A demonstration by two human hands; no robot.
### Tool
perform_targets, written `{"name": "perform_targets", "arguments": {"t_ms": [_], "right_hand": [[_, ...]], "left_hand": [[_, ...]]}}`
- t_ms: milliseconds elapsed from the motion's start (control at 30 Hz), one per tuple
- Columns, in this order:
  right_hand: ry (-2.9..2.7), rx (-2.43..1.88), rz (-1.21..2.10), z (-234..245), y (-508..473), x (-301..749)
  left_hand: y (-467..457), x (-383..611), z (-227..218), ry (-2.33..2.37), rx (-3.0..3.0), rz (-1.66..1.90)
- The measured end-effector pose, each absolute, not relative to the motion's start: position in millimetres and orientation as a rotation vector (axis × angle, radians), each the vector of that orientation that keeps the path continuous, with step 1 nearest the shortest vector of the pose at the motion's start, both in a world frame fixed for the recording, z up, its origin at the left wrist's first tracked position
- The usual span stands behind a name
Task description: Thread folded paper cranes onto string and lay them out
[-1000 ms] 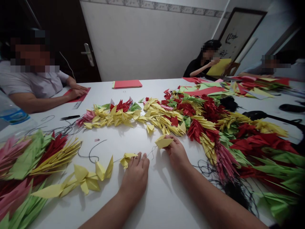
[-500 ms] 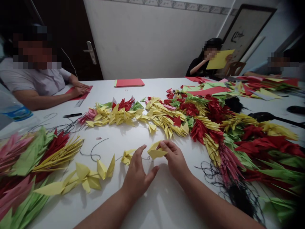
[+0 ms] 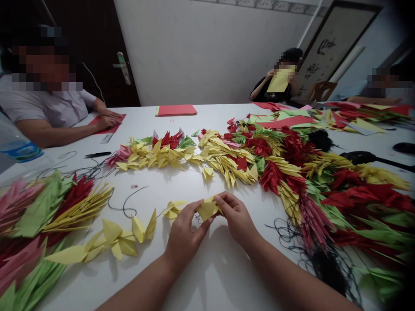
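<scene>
Sideways, left hand and right hand pinch a folded yellow paper.

Head-worn view, facing forward and down

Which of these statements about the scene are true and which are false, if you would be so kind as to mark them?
1. The left hand and right hand hold a folded yellow paper piece between them. True.
2. The person across the table holds up a red sheet. False: the sheet is yellow.
3. Loose black thread lies on the table to the right of the right hand. True.
4. All the folded paper pieces on the table are yellow. False: there are also red, green and pink ones.
</scene>
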State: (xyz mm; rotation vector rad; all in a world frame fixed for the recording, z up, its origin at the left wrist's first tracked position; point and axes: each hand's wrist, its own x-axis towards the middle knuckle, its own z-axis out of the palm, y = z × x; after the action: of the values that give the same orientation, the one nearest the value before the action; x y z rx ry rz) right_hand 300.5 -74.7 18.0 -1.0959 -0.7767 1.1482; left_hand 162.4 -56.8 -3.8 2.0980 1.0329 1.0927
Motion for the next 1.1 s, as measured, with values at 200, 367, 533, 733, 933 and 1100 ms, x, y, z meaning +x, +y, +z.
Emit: {"name": "perform_targets", "arguments": {"t_ms": [200, 367, 533, 733, 933, 1100], "right_hand": [[-0.781, -1.109, 1.135, 16, -75, 301], [-0.779, -1.107, 1.064, 15, -75, 303], [-0.782, -1.109, 1.029, 15, -75, 301], [-0.742, -1.104, 0.934, 14, -71, 311], [-0.664, -1.088, 0.824, 18, -66, 329], [-0.557, -1.062, 0.807, 18, -62, 335]], "left_hand": [[-57, 162, -2, 1.073, 2.035, 1.071], [-57, 163, -1, 1.077, 1.971, 1.053], [-58, 163, 0, 1.078, 1.933, 1.049], [-57, 162, -2, 1.091, 1.842, 1.037], [-55, 161, -6, 1.085, 1.846, 1.045], [-55, 161, -8, 1.109, 1.912, 1.036]]}}
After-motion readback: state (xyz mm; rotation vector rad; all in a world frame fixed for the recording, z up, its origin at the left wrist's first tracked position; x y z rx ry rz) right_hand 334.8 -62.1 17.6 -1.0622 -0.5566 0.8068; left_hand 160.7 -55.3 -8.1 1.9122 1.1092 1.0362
